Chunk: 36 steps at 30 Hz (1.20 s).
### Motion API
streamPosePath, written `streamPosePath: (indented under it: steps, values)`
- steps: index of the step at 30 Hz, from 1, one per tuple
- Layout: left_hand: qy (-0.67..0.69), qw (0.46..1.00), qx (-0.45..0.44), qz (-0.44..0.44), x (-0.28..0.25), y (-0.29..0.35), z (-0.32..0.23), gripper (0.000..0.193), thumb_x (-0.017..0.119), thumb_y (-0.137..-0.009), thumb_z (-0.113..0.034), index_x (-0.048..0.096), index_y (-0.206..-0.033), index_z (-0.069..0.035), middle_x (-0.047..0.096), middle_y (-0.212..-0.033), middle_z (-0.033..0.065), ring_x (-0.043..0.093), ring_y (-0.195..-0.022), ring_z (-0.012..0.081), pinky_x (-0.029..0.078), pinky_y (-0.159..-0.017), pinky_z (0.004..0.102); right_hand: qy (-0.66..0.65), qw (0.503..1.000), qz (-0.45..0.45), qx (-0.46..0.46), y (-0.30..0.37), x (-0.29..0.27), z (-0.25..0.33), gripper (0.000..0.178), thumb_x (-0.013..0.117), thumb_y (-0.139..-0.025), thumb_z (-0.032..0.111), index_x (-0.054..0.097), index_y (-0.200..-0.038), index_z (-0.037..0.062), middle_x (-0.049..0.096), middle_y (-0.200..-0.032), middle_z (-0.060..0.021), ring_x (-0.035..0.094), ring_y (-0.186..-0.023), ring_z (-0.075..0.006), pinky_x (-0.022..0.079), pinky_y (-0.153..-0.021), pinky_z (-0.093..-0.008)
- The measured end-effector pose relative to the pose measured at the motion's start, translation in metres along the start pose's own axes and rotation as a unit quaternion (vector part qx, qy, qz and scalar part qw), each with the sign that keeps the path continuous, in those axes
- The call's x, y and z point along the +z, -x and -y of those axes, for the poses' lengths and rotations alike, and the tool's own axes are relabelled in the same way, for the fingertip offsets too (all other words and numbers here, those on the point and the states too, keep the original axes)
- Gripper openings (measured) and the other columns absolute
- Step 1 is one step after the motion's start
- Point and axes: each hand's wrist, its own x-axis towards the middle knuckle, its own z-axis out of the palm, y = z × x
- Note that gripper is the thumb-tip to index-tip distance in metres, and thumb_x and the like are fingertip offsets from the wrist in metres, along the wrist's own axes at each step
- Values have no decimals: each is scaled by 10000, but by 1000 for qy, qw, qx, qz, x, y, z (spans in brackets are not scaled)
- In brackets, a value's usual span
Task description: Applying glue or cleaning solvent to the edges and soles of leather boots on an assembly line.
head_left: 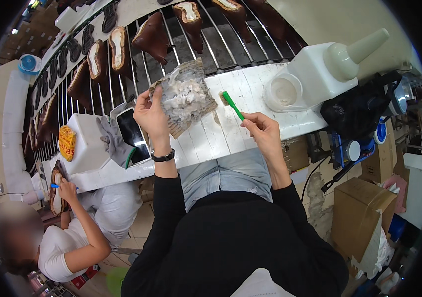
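My left hand [152, 119] grips the left edge of a rough grey slab [191, 111], its thumb on top. The slab looks layered, and its upper face is caked with whitish, crumpled residue. In my right hand [262, 131], thumb and fingers pinch the handle of a green toothbrush-like brush [233, 106]. Its bristle end points up and left, just over the white bench [243, 131] and apart from the slab. Right of the brush, a round white cup [283, 91] with pale contents stands against a white jug [319, 69] with a long nozzle.
Beyond the bench, brown shoe uppers [150, 37] and dark soles [109, 19] lie along a roller conveyor [214, 37]. Left are a phone [133, 133], grey glove [114, 143] and yellow packet [67, 142]. A co-worker's hand [66, 190] holds a blue-handled tool by a shoe. Cardboard boxes [359, 213] stand right.
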Motion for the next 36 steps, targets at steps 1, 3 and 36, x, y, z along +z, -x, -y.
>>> streamPosePath:
  steps: [1, 3, 36]
  values:
    - [-1, 1000, 1, -2, -2, 0, 4, 152, 733, -849, -83, 661, -921, 30, 673, -817, 27, 561, -698, 46, 429, -653, 182, 0, 1000, 2, 0, -3, 2, 0, 183, 610, -897, 74, 691, -1050, 14, 652, -764, 4, 498, -607, -35, 388, -516, -199]
    - [21, 1000, -11, -20, -7, 2, 13, 168, 738, -851, -104, 655, -924, 22, 667, -816, 22, 565, -718, 44, 436, -666, 186, -64, 998, 4, 4, -9, 9, 2, 256, 609, -902, 49, 630, -1152, 2, 620, -823, -15, 486, -594, -36, 400, -515, -181]
    - [38, 992, -108, -42, -2, 24, 83, 162, 692, -886, -108, 641, -949, 33, 666, -905, 57, 583, -807, 106, 450, -744, 238, 487, 851, -64, -183, -32, 39, -25, 187, 550, -884, 98, 575, -1069, 79, 631, -729, -142, 636, -617, -346, 497, -533, -436]
